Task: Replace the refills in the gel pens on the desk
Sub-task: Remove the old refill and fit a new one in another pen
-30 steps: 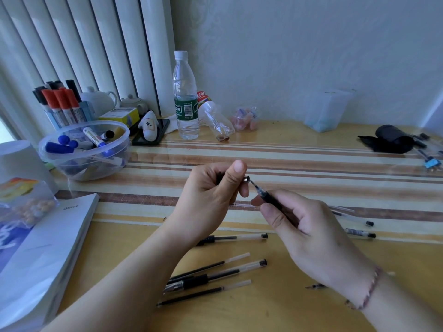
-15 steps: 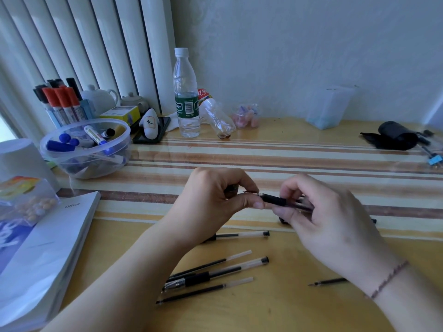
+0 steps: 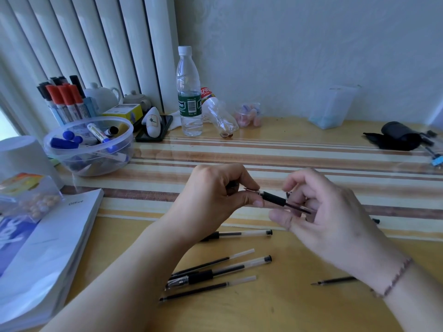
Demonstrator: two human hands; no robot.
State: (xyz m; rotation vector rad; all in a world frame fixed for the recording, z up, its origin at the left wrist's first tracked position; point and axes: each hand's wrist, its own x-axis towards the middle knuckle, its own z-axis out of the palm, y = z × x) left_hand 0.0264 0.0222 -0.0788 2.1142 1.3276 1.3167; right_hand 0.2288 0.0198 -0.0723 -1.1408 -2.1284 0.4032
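Nearest, on the yellow desk [image 3: 275, 310], lie loose pen parts: a thin black refill [image 3: 207, 288] at the front, then a gel pen with a black grip and end plug [image 3: 219, 271], then a second refill [image 3: 213, 262] just behind it, all angled up to the right; a short refill [image 3: 335, 281] pokes out from under the right wrist, which wears a thin beaded bracelet [image 3: 393, 280]; a further clear-barrelled pen [image 3: 239, 234] lies partly hidden behind the left forearm. At the left edge sits a thick white paper block [image 3: 48, 255] printed with the word "Office", and on it a clear bag of small beige balls [image 3: 36, 200].

Above the striped runner [image 3: 311, 149] both hands work on one pen held clear of the desk: the left hand [image 3: 213, 195] pinches the metal tip end of the held pen [image 3: 278, 200] between thumb and forefinger, other fingers curled; the right hand [image 3: 328, 212] has its fingers curled round the clear barrel end, thumb stretched forward below it.

Farther back, left, a clear plastic bowl [image 3: 91, 164] holds blue-capped markers; behind it stand red- and black-capped markers [image 3: 64, 99], a white teapot [image 3: 103, 97] and a yellow box [image 3: 123, 111]; a water bottle [image 3: 188, 92] with a green label, its print too small to read, stands by a crushed bottle [image 3: 219, 113] with a red label; far right lies a black pouch [image 3: 398, 137].
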